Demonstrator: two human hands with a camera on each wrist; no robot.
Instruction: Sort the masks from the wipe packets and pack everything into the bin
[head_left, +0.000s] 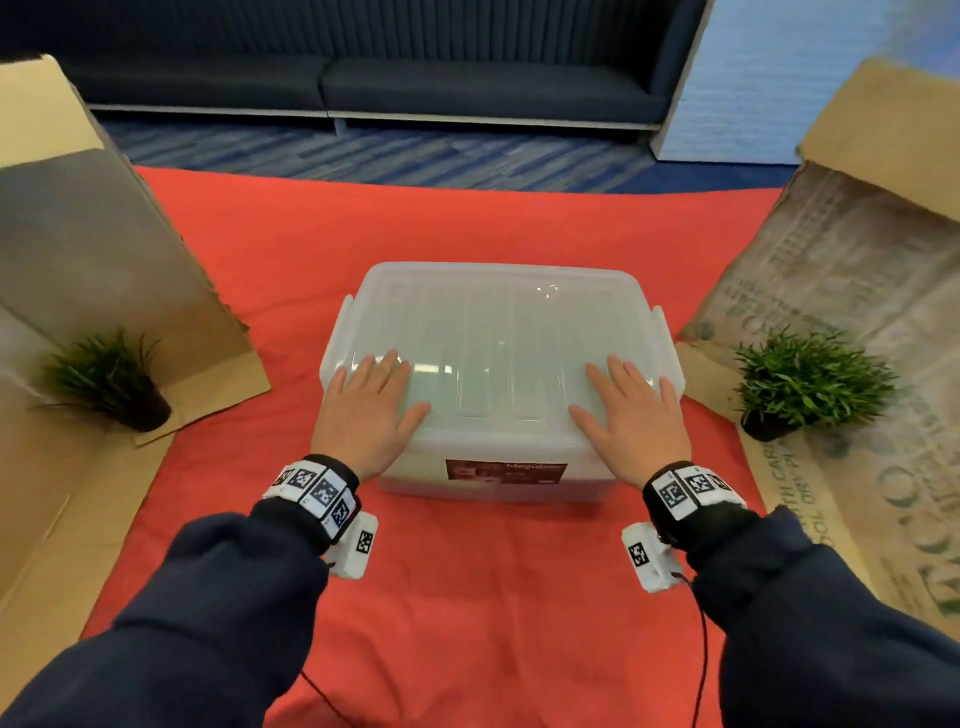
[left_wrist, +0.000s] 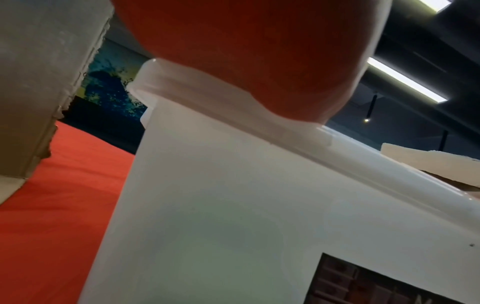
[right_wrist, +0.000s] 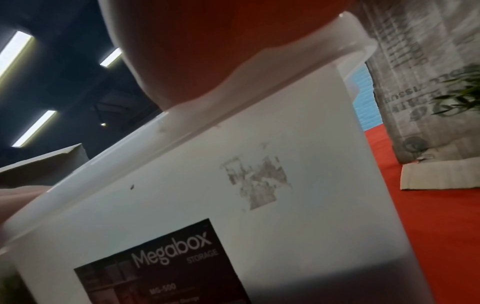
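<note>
Apparently the packing is finished or nearly so: the translucent Megabox storage bin (head_left: 498, 467) is seen closed, its lid (head_left: 493, 338) seated, at the middle of the red cloth (head_left: 467, 597). The left hand (head_left: 366, 410) and the right hand (head_left: 636, 413) are laid flat, fingers spread, on the lid's near corners, nothing being gripped. No masks or wipe packets are seen outside; the contents cannot be told through the plastic. Only latching seems left.

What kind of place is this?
Likely a lounge or office set up for recording: a dark sofa on patterned carpet, a red cloth staged with cardboard and a potted plant.
</note>
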